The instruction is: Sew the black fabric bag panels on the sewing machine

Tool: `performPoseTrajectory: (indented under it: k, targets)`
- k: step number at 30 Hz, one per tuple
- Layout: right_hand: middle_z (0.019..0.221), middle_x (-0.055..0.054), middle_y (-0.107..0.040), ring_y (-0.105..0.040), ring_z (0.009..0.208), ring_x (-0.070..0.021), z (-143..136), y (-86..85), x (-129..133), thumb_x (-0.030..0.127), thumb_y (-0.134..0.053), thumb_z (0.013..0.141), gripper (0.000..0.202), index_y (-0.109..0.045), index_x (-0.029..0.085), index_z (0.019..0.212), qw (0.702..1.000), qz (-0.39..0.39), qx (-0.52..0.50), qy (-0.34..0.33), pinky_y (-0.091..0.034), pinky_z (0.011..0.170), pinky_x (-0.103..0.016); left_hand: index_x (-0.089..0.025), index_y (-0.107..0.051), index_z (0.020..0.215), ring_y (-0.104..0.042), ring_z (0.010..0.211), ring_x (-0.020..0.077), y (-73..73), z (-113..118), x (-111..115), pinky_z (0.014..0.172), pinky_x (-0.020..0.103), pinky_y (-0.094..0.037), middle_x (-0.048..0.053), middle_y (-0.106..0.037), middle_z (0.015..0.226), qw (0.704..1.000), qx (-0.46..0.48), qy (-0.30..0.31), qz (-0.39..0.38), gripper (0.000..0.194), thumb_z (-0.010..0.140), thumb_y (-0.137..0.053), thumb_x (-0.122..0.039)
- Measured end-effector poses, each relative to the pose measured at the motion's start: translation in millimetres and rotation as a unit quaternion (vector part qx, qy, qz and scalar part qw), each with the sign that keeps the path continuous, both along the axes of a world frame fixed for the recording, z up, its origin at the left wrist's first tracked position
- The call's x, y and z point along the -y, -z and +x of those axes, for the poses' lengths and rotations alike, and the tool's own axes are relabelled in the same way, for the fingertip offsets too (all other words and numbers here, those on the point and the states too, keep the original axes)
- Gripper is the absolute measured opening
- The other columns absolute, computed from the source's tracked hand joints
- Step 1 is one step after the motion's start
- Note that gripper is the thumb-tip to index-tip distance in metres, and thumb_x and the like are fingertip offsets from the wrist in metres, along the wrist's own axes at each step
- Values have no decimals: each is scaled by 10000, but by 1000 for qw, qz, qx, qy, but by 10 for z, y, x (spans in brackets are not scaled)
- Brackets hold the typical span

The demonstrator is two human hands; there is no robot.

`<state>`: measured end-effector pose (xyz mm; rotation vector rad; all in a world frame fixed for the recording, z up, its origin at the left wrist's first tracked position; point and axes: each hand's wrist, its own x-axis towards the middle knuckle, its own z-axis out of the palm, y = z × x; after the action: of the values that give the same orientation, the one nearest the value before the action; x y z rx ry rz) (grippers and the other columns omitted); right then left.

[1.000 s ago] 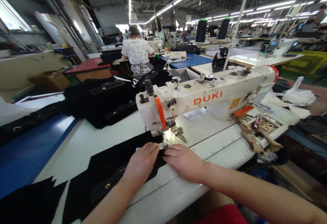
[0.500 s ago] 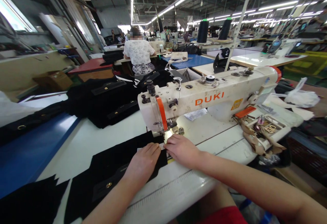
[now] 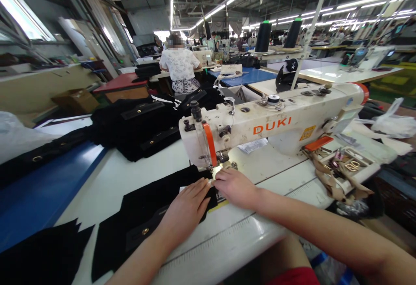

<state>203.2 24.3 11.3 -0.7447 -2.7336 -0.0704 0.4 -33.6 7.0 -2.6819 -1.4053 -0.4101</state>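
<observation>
Two bare hands meet at the needle end of a white sewing machine [image 3: 273, 122], whose head stands just beyond the fingertips at 12 o'clock. The left hand [image 3: 185, 209] lies over a black fabric panel [image 3: 143, 198], its fingers side by side and its thumb a little apart; whether anything is pinched beneath them cannot be told. The right hand [image 3: 235, 189], at 3 o'clock of the left, has its fingers bunched at the end of a narrow pale strip [image 3: 211, 182] beside the presser foot area. Its grip is partly hidden, so a firm hold on the strip cannot be confirmed.

The panel stretches from the needle area toward 8 o'clock across the white worktable [image 3: 247, 228]. Near its closer edge it bears a dark flap [image 3: 133, 238] with a gold fitting [image 3: 145, 231], so that part looks done. The portion by the needle appears to be in the middle of being worked: the pale strip lies at it, but no finished seam can be made out, and how much is left there cannot be judged.

At 10 o'clock, a heap of black pieces [image 3: 130, 133] shows similar flaps and fittings; their stage is unclear. More black fabric [image 3: 42, 254] lies at 8 o'clock. Toward 2 o'clock, a tray [image 3: 367, 163] holds gold buckles [image 3: 352, 165], with beige straps [image 3: 325, 181] beside it.
</observation>
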Motion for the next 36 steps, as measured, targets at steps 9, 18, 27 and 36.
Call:
performPoseTrajectory:
  k: [9,18,27,36]
  targets:
    - [884,-87,-637,-558,860,-202,22,-10,-114,155,-461,951,203,-654,124,896,1000,-19,7,20,-416,812,-324,-131,-602,1243,-576,1203,219,8,80,-162,1030,378,-470,110,-632,1281,1000,7,-10,12,396,957,-384,-298]
    - [929,-90,-638,-542,900,-208,9,7,-118,158,-480,946,171,-649,136,935,999,-42,-4,35,-411,807,-333,-147,-593,1257,-568,1214,218,55,72,-164,1038,390,-462,104,-626,1291,1000,2,-22,18,398,959,-376,-298]
    - [923,-90,-642,-545,886,-211,34,27,-99,141,-480,944,174,-653,121,956,1000,-13,-19,18,-419,811,-332,-117,-596,1244,-567,1216,233,62,106,-143,1019,413,-475,119,-616,1299,999,-24,-37,20,398,962,-368,-282]
    - [902,-95,-647,-560,888,-212,26,-8,-96,128,-518,924,158,-670,106,963,999,-22,-14,18,-422,823,-325,-96,-598,1224,-581,1195,242,42,121,-140,1015,418,-475,142,-637,1263,999,-8,-28,26,400,960,-353,-270]
